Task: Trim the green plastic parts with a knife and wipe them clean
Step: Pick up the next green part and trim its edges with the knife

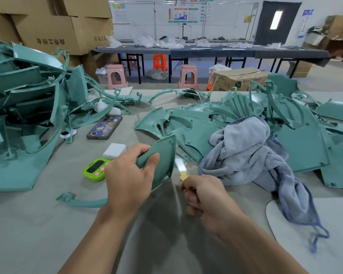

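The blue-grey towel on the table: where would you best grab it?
Probably pinch the towel at its bunched-up middle, coming down from above: the folds there stand up off the table, easy to close on, while its far edge lies against green plastic parts.

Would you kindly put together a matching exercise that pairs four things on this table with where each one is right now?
Things:
1. green plastic part
2. knife
3. blue-grey towel
4. phone

Places:
A. lying flat, beyond the left hand
B. held in the right hand, blade pointing away from the person
C. gripped by the left hand
D. crumpled to the right of both hands

Pairs: 1-C, 2-B, 3-D, 4-A
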`<action>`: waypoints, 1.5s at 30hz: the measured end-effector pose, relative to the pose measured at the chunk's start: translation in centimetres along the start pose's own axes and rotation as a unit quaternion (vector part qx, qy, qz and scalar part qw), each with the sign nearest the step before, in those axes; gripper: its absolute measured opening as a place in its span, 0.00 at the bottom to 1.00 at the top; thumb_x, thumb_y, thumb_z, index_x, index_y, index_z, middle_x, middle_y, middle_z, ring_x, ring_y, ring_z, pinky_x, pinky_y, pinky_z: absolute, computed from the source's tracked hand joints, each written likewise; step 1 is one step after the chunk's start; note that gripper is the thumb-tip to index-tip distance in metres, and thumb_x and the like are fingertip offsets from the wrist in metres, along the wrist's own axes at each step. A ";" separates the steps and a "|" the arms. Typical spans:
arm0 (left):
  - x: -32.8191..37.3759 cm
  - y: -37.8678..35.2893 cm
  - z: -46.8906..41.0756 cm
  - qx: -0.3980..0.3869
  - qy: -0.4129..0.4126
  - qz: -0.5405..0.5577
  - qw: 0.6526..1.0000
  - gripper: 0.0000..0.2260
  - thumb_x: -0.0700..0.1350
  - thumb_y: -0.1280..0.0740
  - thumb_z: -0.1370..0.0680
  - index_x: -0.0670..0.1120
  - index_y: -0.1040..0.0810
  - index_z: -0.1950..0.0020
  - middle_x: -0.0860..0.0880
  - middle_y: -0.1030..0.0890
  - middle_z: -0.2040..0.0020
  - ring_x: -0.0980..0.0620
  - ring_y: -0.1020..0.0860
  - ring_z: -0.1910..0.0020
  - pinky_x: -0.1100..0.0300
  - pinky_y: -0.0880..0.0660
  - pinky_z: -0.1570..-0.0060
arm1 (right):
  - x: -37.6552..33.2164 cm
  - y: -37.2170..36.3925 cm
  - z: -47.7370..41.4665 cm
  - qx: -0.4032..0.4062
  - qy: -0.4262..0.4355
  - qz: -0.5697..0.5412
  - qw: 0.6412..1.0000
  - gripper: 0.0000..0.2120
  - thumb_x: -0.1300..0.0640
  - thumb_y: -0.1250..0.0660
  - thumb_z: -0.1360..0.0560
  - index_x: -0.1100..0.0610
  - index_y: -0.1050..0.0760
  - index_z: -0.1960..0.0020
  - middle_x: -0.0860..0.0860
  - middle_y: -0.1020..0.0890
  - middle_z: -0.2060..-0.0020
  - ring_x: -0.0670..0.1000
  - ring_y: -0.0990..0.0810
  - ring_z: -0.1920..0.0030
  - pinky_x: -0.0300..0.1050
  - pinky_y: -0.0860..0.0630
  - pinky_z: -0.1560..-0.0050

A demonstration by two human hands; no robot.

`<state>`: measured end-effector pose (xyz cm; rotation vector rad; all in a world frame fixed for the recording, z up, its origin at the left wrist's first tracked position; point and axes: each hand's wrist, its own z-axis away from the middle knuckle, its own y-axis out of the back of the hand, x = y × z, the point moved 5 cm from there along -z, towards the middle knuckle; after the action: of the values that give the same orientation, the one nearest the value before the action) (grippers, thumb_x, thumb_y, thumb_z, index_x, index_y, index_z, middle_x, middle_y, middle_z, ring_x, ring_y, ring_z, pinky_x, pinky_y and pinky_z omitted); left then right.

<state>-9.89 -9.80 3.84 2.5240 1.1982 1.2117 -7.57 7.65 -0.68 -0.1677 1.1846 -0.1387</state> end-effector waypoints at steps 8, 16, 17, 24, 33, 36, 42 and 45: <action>-0.4 -0.2 -0.1 -0.002 0.015 -0.005 1.000 0.07 0.59 0.32 0.28 0.58 0.23 0.53 0.62 0.20 0.58 0.62 0.24 0.61 0.60 0.30 0.62 | 0.4 -0.3 -0.1 -0.007 -0.051 0.008 0.999 0.12 0.69 0.40 0.23 0.60 0.31 0.64 0.51 0.39 0.79 0.46 0.45 0.82 0.35 0.48 0.77; -0.1 0.0 -0.1 -0.004 0.028 0.003 1.000 0.08 0.58 0.31 0.28 0.58 0.21 0.52 0.62 0.19 0.60 0.61 0.22 0.60 0.62 0.28 0.60 | 0.0 0.5 -0.3 -0.028 -0.047 0.028 0.998 0.10 0.66 0.39 0.22 0.61 0.27 0.62 0.52 0.38 0.78 0.47 0.46 0.80 0.37 0.47 0.77; -0.1 0.1 -0.2 -0.006 0.026 0.007 1.000 0.08 0.58 0.31 0.29 0.58 0.21 0.52 0.63 0.19 0.59 0.62 0.22 0.60 0.65 0.29 0.60 | 0.0 1.0 -0.3 -0.017 -0.056 0.042 0.997 0.10 0.66 0.38 0.23 0.61 0.27 0.63 0.52 0.38 0.78 0.48 0.46 0.80 0.38 0.46 0.77; 1.0 2.6 -1.3 0.061 0.008 0.097 0.993 0.05 0.56 0.28 0.28 0.65 0.20 0.54 0.65 0.18 0.59 0.65 0.21 0.61 0.72 0.28 0.61 | -2.0 4.5 -0.4 0.021 -0.015 -0.029 0.999 0.09 0.66 0.36 0.24 0.64 0.24 0.62 0.52 0.37 0.78 0.47 0.46 0.81 0.37 0.45 0.79; 7.3 -1.1 3.9 0.037 -0.347 -0.056 0.936 0.06 0.44 0.28 0.21 0.47 0.13 0.46 0.55 0.15 0.51 0.51 0.20 0.51 0.57 0.26 0.46 | -4.7 8.5 0.0 0.217 0.165 0.246 0.930 0.30 0.39 0.38 0.19 0.61 0.19 0.66 0.54 0.18 0.74 0.49 0.24 0.76 0.44 0.30 0.72; 6.9 -2.1 4.0 -0.001 -0.359 -0.043 0.932 0.08 0.42 0.30 0.20 0.47 0.14 0.43 0.55 0.15 0.49 0.50 0.19 0.48 0.56 0.26 0.44 | -3.3 5.4 -0.3 0.005 0.042 -0.072 0.996 0.32 0.39 0.42 0.17 0.66 0.15 0.54 0.65 0.14 0.57 0.61 0.14 0.61 0.49 0.19 0.65; 5.7 -4.1 4.0 -0.148 -0.303 -0.068 0.939 0.15 0.52 0.26 0.27 0.51 0.14 0.42 0.56 0.16 0.40 0.54 0.21 0.41 0.53 0.25 0.40 | -3.7 6.2 -1.0 0.040 0.101 -0.070 0.992 0.12 0.64 0.40 0.17 0.65 0.18 0.45 0.63 0.13 0.53 0.57 0.15 0.60 0.55 0.16 0.59; 5.3 -3.8 3.1 -0.156 -0.214 -0.111 0.958 0.21 0.55 0.30 0.26 0.50 0.19 0.34 0.53 0.20 0.32 0.51 0.26 0.32 0.52 0.32 0.31 | -4.2 7.7 -1.1 0.102 0.144 -0.002 0.984 0.11 0.66 0.39 0.17 0.62 0.17 0.48 0.60 0.13 0.57 0.58 0.14 0.63 0.55 0.16 0.66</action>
<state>-8.10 -2.81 3.52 2.1908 1.0503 0.6863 -10.02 15.93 1.15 0.0325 1.4483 -0.2945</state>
